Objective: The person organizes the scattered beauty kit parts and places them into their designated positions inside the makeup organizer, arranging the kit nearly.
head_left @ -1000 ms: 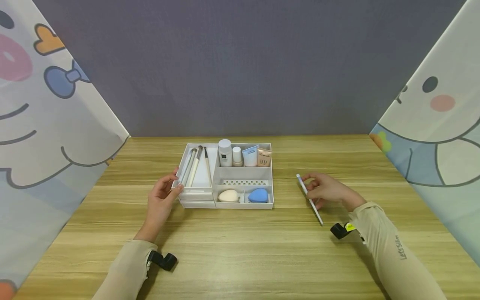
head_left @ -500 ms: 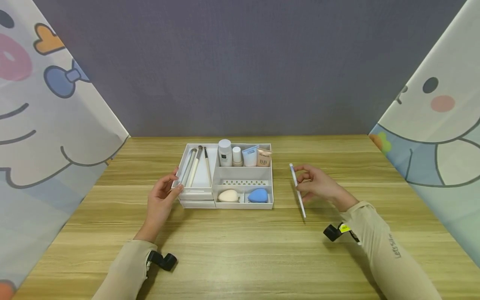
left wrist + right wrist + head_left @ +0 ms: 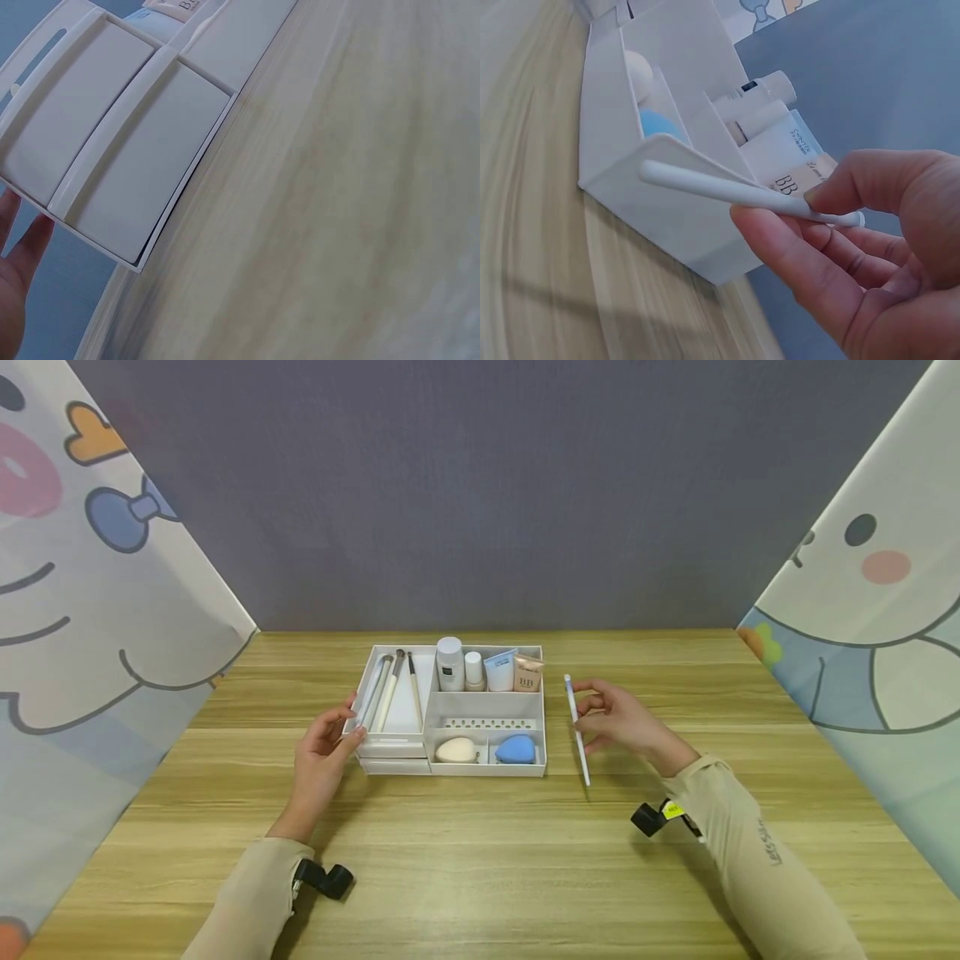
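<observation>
My right hand [image 3: 618, 722] pinches a slim white pen-like stick [image 3: 577, 727] between thumb and fingers, just right of the white cosmetics organizer [image 3: 487, 704]. In the right wrist view the white stick [image 3: 705, 185] is in front of the organizer's side wall [image 3: 682, 214]; its exact kind cannot be told. My left hand [image 3: 322, 760] rests against the organizer's left side near the front corner. The left wrist view has its fingertips [image 3: 34, 244] touching that side, beside two drawer fronts [image 3: 142, 157]. Several brushes [image 3: 393, 689] lie in the organizer's left tray.
The organizer's back row holds a white bottle [image 3: 450, 667], a smaller white-capped bottle [image 3: 474, 672], a pale blue tube [image 3: 500, 672] and a beige BB tube [image 3: 528, 674]. In front lie a cream sponge [image 3: 457, 751] and a blue sponge [image 3: 516, 749]. A grey wall [image 3: 480, 493] stands behind the wooden table [image 3: 480, 860].
My right hand has moved left and slightly away from me, bringing the white stick closer to the organizer. The left hand and the organizer have stayed in place.
</observation>
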Motion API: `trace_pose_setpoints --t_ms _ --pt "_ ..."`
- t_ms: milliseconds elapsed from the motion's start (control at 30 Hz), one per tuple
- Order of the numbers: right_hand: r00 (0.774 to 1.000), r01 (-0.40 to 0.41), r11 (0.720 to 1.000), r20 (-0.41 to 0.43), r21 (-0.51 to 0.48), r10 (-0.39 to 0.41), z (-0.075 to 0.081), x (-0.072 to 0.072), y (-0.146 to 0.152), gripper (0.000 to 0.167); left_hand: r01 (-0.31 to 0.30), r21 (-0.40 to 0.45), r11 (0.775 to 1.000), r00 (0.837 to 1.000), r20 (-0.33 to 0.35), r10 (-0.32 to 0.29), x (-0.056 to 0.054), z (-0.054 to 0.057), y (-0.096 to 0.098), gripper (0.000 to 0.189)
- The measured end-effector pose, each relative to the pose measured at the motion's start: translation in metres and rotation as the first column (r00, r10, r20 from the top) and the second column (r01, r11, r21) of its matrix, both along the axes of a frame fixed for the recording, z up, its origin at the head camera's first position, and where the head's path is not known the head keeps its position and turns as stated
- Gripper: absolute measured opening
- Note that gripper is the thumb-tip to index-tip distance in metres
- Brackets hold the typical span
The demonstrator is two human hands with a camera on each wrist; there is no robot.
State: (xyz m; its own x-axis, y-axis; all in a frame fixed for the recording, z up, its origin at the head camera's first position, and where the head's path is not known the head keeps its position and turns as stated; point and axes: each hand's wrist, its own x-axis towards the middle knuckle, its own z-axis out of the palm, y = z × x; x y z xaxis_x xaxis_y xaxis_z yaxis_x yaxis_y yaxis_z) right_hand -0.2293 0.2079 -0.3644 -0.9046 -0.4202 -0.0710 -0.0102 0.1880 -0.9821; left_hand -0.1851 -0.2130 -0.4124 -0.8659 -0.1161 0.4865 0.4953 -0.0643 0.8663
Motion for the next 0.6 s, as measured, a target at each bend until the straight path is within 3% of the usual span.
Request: trace_pose_setpoints --t_ms 600 --pt "0.999 -0.036 0.994 -0.011 -0.103 0.035 0.010 -0.003 -0.036 0.063 0.003 0.004 1.000 1.000 0.000 -0.003 0.001 0.001 0.001 0.019"
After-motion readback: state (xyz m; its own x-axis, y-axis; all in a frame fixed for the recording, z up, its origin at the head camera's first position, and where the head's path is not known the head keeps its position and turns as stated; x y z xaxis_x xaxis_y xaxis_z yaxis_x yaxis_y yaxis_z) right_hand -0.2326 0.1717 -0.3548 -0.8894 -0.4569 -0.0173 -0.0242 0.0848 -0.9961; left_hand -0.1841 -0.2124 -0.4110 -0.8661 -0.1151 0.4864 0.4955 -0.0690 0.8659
